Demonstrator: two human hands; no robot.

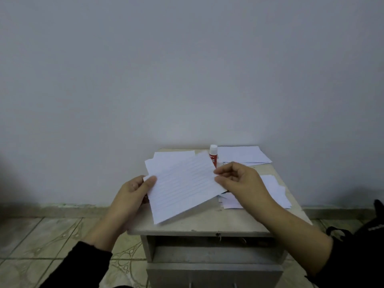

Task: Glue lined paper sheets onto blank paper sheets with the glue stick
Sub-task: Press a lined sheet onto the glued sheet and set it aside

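Observation:
A lined paper sheet (182,188) is held tilted above a small grey table (207,221). My left hand (133,194) pinches its left edge with thumb on top. My right hand (236,179) pinches its right edge between thumb and fingers. A red glue stick with a white cap (213,155) stands upright at the back of the table, just behind the sheet. More sheets (166,159) lie under and behind the held one.
A stack of blank paper (243,155) lies at the back right corner. Another pile of sheets (274,190) lies on the right side under my right wrist. The table has a drawer front (214,258). Tiled floor (41,242) and a plain wall surround it.

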